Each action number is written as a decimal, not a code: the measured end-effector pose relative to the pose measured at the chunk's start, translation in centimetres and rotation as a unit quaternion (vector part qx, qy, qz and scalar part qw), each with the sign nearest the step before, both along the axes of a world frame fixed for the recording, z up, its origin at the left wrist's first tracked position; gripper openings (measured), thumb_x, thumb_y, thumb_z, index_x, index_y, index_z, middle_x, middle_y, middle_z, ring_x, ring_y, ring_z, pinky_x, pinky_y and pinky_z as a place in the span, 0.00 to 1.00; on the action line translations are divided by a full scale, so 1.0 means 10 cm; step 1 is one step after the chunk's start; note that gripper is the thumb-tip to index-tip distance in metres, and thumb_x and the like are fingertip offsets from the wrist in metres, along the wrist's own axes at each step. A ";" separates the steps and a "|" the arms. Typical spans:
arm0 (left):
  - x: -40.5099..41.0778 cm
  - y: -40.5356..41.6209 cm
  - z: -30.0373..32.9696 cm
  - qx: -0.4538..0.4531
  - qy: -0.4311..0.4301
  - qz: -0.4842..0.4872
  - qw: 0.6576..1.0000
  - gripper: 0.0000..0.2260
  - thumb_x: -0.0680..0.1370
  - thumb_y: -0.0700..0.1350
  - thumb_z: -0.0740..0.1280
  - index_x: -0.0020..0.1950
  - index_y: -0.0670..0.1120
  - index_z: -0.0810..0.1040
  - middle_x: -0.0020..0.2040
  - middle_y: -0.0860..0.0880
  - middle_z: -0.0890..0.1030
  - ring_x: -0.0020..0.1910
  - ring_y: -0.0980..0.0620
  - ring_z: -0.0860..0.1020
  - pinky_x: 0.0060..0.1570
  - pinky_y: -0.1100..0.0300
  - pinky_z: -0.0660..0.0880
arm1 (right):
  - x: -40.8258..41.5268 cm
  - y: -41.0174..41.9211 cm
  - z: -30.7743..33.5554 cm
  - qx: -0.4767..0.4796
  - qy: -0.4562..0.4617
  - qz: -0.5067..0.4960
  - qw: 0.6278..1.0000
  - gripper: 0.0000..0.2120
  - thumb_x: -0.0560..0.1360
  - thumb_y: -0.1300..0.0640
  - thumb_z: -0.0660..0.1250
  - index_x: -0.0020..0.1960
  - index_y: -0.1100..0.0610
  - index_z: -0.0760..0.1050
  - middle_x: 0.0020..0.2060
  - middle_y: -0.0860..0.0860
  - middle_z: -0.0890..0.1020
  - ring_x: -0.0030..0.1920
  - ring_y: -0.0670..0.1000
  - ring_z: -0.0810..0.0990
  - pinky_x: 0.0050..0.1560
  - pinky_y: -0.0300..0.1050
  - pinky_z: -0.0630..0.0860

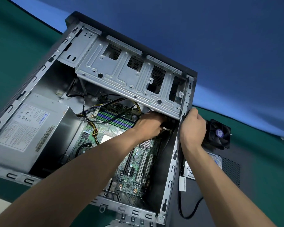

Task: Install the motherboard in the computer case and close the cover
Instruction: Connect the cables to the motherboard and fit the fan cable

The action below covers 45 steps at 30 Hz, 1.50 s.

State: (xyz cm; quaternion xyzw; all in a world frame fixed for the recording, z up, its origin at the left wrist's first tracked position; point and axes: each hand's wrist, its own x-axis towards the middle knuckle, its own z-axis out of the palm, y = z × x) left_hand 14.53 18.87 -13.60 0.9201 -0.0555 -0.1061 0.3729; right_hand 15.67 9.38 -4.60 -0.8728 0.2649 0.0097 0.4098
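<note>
1. The computer case (172, 169) lies open on its side; it holds the power supply (29, 128), drive cage (121, 76) and cables.
2. The motherboard (138, 163) lies on the case floor.
3. The right hand (193, 128) clasps the case rim, probably steadying it.
4. The left hand (148, 125) reaches under the cage, fingers curled round a white connector (164, 128), likely seating it.

Green tabletop (15, 51), blue backdrop (203, 30) behind.

We count: one open computer case (174, 154) | one motherboard (138, 163) | one power supply (28, 128) | one drive cage (121, 76) | one loose fan (219, 134) | one hard drive (189, 173) | two hands: left hand (148, 123), right hand (193, 126)
</note>
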 end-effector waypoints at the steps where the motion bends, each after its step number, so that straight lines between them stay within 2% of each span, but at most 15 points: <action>1: 0.00 0.01 0.01 0.001 0.007 0.000 1.000 0.16 0.72 0.32 0.62 0.59 0.40 0.78 0.37 0.40 0.78 0.36 0.40 0.80 0.34 0.63 0.70 | 0.00 0.00 0.00 0.001 0.000 -0.001 1.000 0.19 0.78 0.54 0.52 0.29 0.53 0.58 0.26 0.48 0.65 0.29 0.49 0.62 0.32 0.48 0.60; 5: 0.03 0.00 0.00 0.003 0.024 -0.006 1.000 0.11 0.75 0.36 0.63 0.55 0.41 0.79 0.34 0.45 0.74 0.38 0.39 0.80 0.35 0.61 0.73 | -0.01 0.00 0.01 0.007 -0.002 0.002 1.000 0.19 0.78 0.54 0.52 0.29 0.53 0.57 0.25 0.47 0.64 0.28 0.49 0.61 0.31 0.48 0.59; 9: 0.05 -0.02 -0.02 -0.005 0.039 0.011 0.999 0.13 0.75 0.35 0.63 0.57 0.43 0.79 0.35 0.46 0.74 0.39 0.41 0.81 0.40 0.59 0.77 | 0.00 0.00 0.02 0.012 -0.002 0.001 1.000 0.19 0.79 0.55 0.52 0.29 0.54 0.57 0.25 0.47 0.64 0.28 0.49 0.61 0.30 0.48 0.59; 11: 0.05 -0.03 -0.02 -0.016 0.040 0.024 0.999 0.13 0.73 0.35 0.64 0.55 0.42 0.80 0.36 0.44 0.76 0.40 0.41 0.81 0.42 0.58 0.78 | 0.00 0.00 0.02 0.014 -0.001 0.001 1.000 0.19 0.79 0.54 0.52 0.29 0.54 0.57 0.25 0.47 0.64 0.28 0.49 0.61 0.30 0.48 0.59; 13: 0.05 -0.03 -0.02 -0.034 0.039 0.036 0.998 0.14 0.72 0.34 0.64 0.55 0.43 0.81 0.42 0.41 0.81 0.40 0.41 0.80 0.43 0.58 0.78 | 0.00 0.00 0.02 0.016 0.001 0.001 1.000 0.19 0.79 0.54 0.52 0.29 0.54 0.57 0.25 0.47 0.64 0.28 0.49 0.61 0.30 0.48 0.59; 16: 0.05 -0.05 -0.03 -0.035 0.028 0.033 0.998 0.15 0.72 0.34 0.64 0.55 0.44 0.81 0.46 0.40 0.82 0.40 0.41 0.80 0.45 0.53 0.80 | -0.01 0.00 0.02 0.019 -0.002 0.003 1.000 0.19 0.79 0.55 0.52 0.29 0.54 0.57 0.25 0.48 0.64 0.28 0.49 0.60 0.30 0.48 0.58; 20: 0.03 -0.06 -0.03 -0.027 0.009 0.035 0.999 0.13 0.73 0.35 0.64 0.55 0.42 0.80 0.47 0.39 0.82 0.41 0.40 0.80 0.46 0.51 0.79 | -0.01 0.00 0.02 0.020 -0.001 0.001 1.000 0.19 0.78 0.55 0.52 0.29 0.54 0.57 0.25 0.48 0.64 0.28 0.49 0.60 0.31 0.48 0.58; 26: 0.06 -0.02 0.00 -0.009 0.025 0.017 0.999 0.13 0.73 0.35 0.63 0.56 0.42 0.80 0.46 0.39 0.81 0.42 0.40 0.80 0.45 0.53 0.79 | -0.01 0.01 0.02 0.019 -0.002 -0.002 1.000 0.19 0.78 0.55 0.52 0.29 0.54 0.56 0.25 0.47 0.63 0.28 0.49 0.60 0.31 0.48 0.58; 29: 0.06 -0.03 0.02 -0.019 0.033 0.012 0.999 0.10 0.73 0.36 0.63 0.53 0.42 0.80 0.46 0.40 0.82 0.42 0.40 0.80 0.48 0.51 0.79 | -0.01 0.01 0.02 0.016 -0.005 -0.002 1.000 0.19 0.78 0.55 0.52 0.29 0.54 0.56 0.24 0.47 0.63 0.28 0.49 0.60 0.30 0.48 0.58; 32: 0.05 -0.02 0.04 -0.024 0.035 0.002 0.999 0.05 0.74 0.36 0.64 0.45 0.43 0.79 0.39 0.42 0.80 0.39 0.40 0.80 0.46 0.51 0.79 | -0.02 0.01 0.03 0.013 -0.004 0.001 1.000 0.19 0.78 0.55 0.52 0.29 0.54 0.56 0.25 0.47 0.63 0.28 0.49 0.60 0.30 0.48 0.58; 34: 0.03 -0.01 0.05 -0.025 0.030 -0.004 0.999 0.06 0.74 0.35 0.65 0.40 0.45 0.77 0.34 0.45 0.76 0.38 0.40 0.80 0.43 0.53 0.79 | -0.02 0.01 0.04 0.012 -0.003 0.003 1.000 0.19 0.79 0.55 0.52 0.29 0.54 0.56 0.25 0.48 0.63 0.28 0.49 0.60 0.30 0.47 0.58; 36: 0.03 0.00 0.03 -0.020 0.023 -0.008 0.999 0.06 0.74 0.35 0.65 0.46 0.43 0.80 0.37 0.43 0.78 0.39 0.40 0.80 0.43 0.54 0.79 | -0.02 0.01 0.04 0.014 -0.002 0.004 1.000 0.19 0.79 0.55 0.52 0.29 0.54 0.56 0.25 0.48 0.63 0.28 0.49 0.60 0.30 0.47 0.58; 40: 0.02 0.00 -0.01 -0.017 0.025 0.004 1.000 0.14 0.74 0.35 0.63 0.57 0.44 0.80 0.46 0.39 0.81 0.42 0.40 0.80 0.45 0.54 0.79 | -0.02 0.01 0.04 0.015 -0.002 0.004 1.000 0.19 0.79 0.55 0.52 0.29 0.54 0.56 0.25 0.48 0.63 0.28 0.49 0.60 0.30 0.48 0.58; 42: 0.02 0.00 0.00 -0.030 0.037 0.017 0.999 0.14 0.73 0.35 0.63 0.56 0.42 0.80 0.44 0.39 0.81 0.41 0.40 0.80 0.43 0.58 0.77 | -0.02 0.01 0.05 0.014 -0.001 0.007 1.000 0.19 0.79 0.55 0.52 0.29 0.54 0.57 0.26 0.48 0.64 0.28 0.49 0.61 0.30 0.48 0.59; 45: 0.01 0.00 0.05 -0.054 0.049 0.055 0.996 0.05 0.75 0.37 0.66 0.46 0.39 0.81 0.35 0.45 0.80 0.34 0.43 0.79 0.32 0.66 0.68 | -0.02 0.01 0.05 0.017 0.001 0.006 1.000 0.19 0.79 0.55 0.52 0.30 0.54 0.57 0.26 0.48 0.64 0.29 0.49 0.61 0.31 0.48 0.59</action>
